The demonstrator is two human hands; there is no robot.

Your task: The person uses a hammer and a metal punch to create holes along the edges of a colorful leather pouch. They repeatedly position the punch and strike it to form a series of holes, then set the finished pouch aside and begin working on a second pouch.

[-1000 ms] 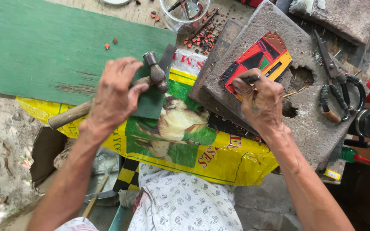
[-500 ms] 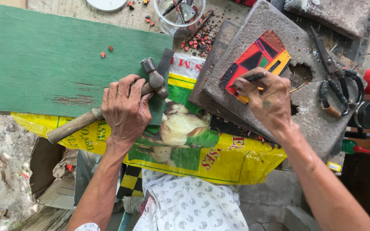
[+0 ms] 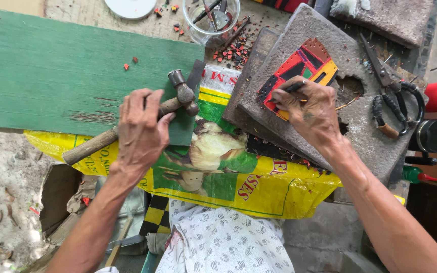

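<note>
Patchwork piece point(image 3: 299, 68), red, orange, black and green, flat on grey stone slab point(image 3: 330, 101), upper right of centre; likely placed there so the stone backs each blow. Row of small holes along its top edge

Right hand point(image 3: 312, 114) resting on the piece, fingers point(image 3: 284, 96) pinched shut round a thin dark punch point(image 3: 295, 87), tip down on the piece's left part; palm pressing the piece, probably to stop it sliding

Left hand point(image 3: 140, 134) wrapped fully round hammer point(image 3: 132, 126) at mid-handle, metal head up and toward the punch, wooden handle end sticking out lower left. Held above green board point(image 3: 67, 76) and yellow sack point(image 3: 259, 187), well apart from the punch; grip choked up, judged for short controlled taps

Slab lying tilted across a darker flat piece and the sack; sack spread beneath, seemingly as a cover for the surface. A ragged hole in the slab just right of the right hand

Scissors point(image 3: 393, 96) on the slab's right edge, black handles, blades pointing up-left, within reach of the right hand. Clear jar point(image 3: 211, 17) at top centre holding a few thin tools, exact number not readable. Small red scraps point(image 3: 233, 50) scattered below the jar and two or three on the board. Dark round can point(image 3: 433, 135) at far right

Count: hammer 1, punch 1, patchwork piece 1, scissors 1, jar 1, board 1, sack 1; a second grey slab at top right, so slabs 2
</note>
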